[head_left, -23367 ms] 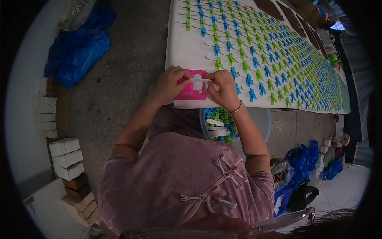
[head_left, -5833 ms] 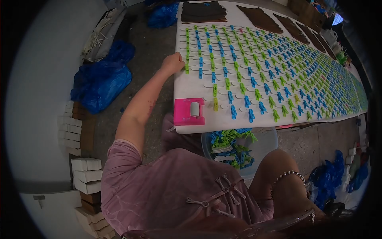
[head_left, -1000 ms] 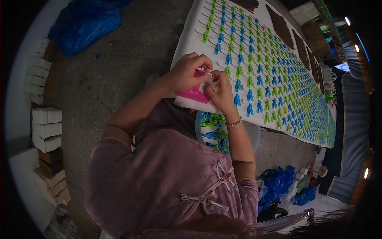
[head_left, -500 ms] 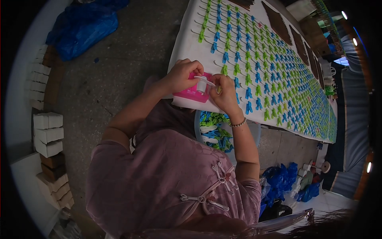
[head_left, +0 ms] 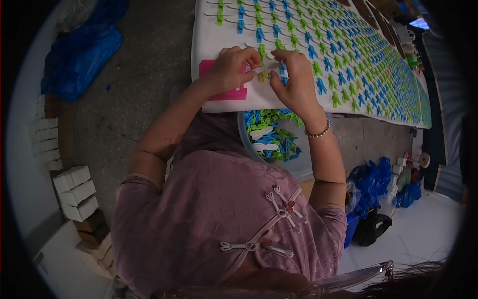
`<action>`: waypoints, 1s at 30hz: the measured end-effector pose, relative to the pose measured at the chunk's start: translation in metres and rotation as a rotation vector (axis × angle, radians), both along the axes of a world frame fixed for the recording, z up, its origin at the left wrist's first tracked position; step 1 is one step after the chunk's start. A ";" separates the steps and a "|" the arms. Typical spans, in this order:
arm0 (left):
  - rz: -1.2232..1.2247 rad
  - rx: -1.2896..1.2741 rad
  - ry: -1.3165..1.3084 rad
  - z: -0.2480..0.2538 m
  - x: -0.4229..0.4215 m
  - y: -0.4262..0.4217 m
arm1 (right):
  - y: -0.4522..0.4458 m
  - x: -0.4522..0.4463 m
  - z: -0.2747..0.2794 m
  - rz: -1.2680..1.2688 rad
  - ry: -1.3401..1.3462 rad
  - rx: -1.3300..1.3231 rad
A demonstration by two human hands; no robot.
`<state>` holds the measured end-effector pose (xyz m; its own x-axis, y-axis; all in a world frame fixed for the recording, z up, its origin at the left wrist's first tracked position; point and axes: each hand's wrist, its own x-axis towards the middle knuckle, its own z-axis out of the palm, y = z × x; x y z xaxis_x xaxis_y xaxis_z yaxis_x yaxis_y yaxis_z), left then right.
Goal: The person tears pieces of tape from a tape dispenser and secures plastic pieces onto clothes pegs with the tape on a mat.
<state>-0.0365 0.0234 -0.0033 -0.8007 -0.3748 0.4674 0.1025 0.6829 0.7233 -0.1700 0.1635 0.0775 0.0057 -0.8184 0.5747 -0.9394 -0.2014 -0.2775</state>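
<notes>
My left hand [head_left: 230,71] is over the pink dispenser [head_left: 226,94] at the table's near left corner, its thumb and index finger around the end of a small white strip [head_left: 260,69]. A yellow-green clip [head_left: 263,76] lies at that strip, between my two hands. To the right, my right hand [head_left: 298,82] has its thumb and fingers apart, with nothing visible between them, above blue clips partly covered by the fingers. Rows of green and blue clips with pale strips [head_left: 321,83] cover the white tabletop [head_left: 205,37].
Below the table's near edge stands a clear tub [head_left: 244,137] holding green and blue clips and white pieces. Blue bags lie on the floor at left [head_left: 82,60] and right [head_left: 373,179]. White boxes [head_left: 74,192] are stacked at the left.
Both hands have moved from over the pink dispenser's roll toward the yellow-green clip. My right hand's fingers have spread. The camera view has shifted, so the table sits higher and further left.
</notes>
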 end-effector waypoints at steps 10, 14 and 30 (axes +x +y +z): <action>0.114 0.220 0.084 0.028 0.041 -0.002 | 0.103 -0.022 -0.105 0.036 -0.331 0.767; 0.079 0.355 0.116 0.024 0.053 0.007 | 0.106 -0.025 -0.149 -0.095 -0.172 0.732; -0.013 0.770 0.118 0.010 0.092 0.029 | 0.123 -0.009 -0.101 -0.254 0.043 0.851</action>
<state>0.0554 0.0525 0.0071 -0.7686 -0.6190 0.1614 0.2128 -0.0094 0.9771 -0.1794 0.2863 -0.0233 -0.2263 -0.9476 -0.2255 -0.9408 0.2726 -0.2015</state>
